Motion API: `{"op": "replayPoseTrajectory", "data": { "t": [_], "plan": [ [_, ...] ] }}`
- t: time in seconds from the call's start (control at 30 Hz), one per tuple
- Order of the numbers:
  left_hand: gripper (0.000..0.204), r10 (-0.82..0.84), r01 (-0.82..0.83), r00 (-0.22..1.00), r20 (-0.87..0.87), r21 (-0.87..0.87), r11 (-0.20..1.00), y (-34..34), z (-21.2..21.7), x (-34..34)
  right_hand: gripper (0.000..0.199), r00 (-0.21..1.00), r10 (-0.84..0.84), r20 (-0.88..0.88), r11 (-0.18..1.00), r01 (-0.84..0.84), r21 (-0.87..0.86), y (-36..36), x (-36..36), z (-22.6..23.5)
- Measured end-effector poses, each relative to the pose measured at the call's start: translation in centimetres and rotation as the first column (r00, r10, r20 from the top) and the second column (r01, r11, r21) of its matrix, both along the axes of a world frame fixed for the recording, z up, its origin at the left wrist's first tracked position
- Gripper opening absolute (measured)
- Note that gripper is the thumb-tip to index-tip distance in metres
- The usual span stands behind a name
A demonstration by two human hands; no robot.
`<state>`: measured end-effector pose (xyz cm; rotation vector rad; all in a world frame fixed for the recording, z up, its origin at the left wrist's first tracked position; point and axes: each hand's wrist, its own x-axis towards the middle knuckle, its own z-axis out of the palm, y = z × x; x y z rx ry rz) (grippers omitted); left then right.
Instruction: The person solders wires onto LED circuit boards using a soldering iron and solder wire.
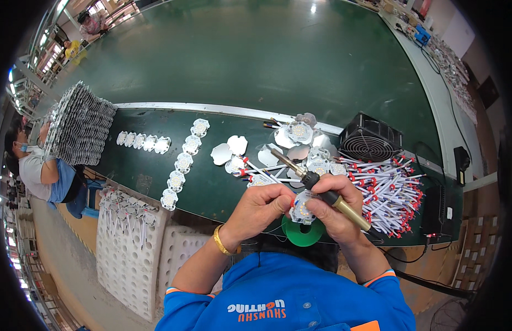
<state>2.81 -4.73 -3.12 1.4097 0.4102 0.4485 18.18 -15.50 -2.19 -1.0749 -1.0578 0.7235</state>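
My right hand (340,207) is closed around a soldering iron (351,215) with a brass-coloured handle end, its metal tip pointing up and left. The thumb of that hand also presses a small silver LED board (301,212) with yellow dots. At the board's left edge, my left hand (261,208) pinches a small red-tipped wire (292,203), mostly hidden by the fingers. Just below the board sits a green solder spool (303,234). Loose LED boards and silver plates (300,132) lie beyond my hands, with white cables (267,174) among them.
A heap of white cables with red ends (389,193) lies right, before a black fan (370,138). LED boards (183,163) form rows at left, near a tall plate stack (82,124). A seated person (38,171) is beyond it; a white perforated tray (126,243) stands below.
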Motion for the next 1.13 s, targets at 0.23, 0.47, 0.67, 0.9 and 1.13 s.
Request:
{"op": "replayPoseTrajectory", "data": {
  "t": [0.23,0.47,0.67,0.9,1.13],
  "plan": [
    [0.017,0.109,-0.110,0.994,-0.011,-0.013,0.994,-0.3,-0.4,-1.5,0.024,0.926,-0.214,0.310,0.975,0.222,0.008,0.5,-0.1,0.8],
    [0.016,0.653,-0.502,0.751,-0.092,0.562,0.657,3.3,0.4,-6.3,0.022,0.868,-0.345,0.357,0.937,0.302,0.174,-0.9,1.4,-0.7],
    [0.013,0.862,-0.645,0.507,0.004,0.665,0.377,7.0,1.0,-13.6,0.022,0.824,-0.302,0.479,0.953,0.255,0.161,-1.9,1.7,-1.8],
    [0.012,0.999,-0.530,0.050,-0.005,0.848,0.031,5.8,-1.5,-27.5,0.024,0.874,-0.330,0.357,0.944,0.302,0.132,-2.7,2.0,-2.6],
    [0.017,0.940,-0.634,-0.206,-0.271,0.769,0.083,2.0,-9.2,-37.6,0.025,0.878,-0.301,0.373,0.954,0.275,0.122,-2.6,2.6,-3.8]
  ]
}}
